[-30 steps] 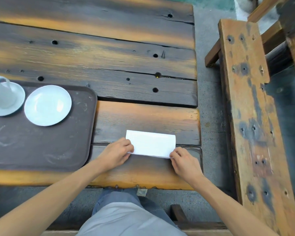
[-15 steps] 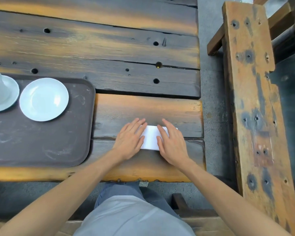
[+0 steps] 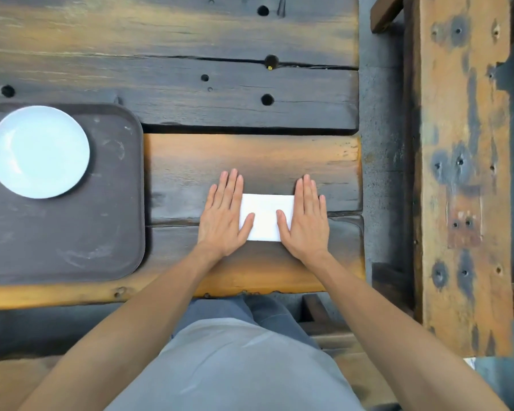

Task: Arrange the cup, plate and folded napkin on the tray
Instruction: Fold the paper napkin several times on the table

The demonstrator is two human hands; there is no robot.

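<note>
A white folded napkin point(image 3: 266, 216) lies flat on the wooden table point(image 3: 190, 69), to the right of the tray. My left hand point(image 3: 224, 215) presses flat on its left end and my right hand point(image 3: 304, 218) on its right end, fingers extended, both thumbs resting on the paper. The dark brown tray point(image 3: 72, 238) sits at the left with a white plate point(image 3: 39, 151) on its far part. The cup is out of view past the left edge.
A worn wooden bench point(image 3: 463, 173) runs along the right side, separated from the table by a gap showing grey floor. The table's near edge is just below my wrists. Bolt holes dot the planks.
The napkin was folded over from a wide rectangle into a narrower one. My hands then slid apart from its middle to its two ends. The view shifted right, losing the cup.
</note>
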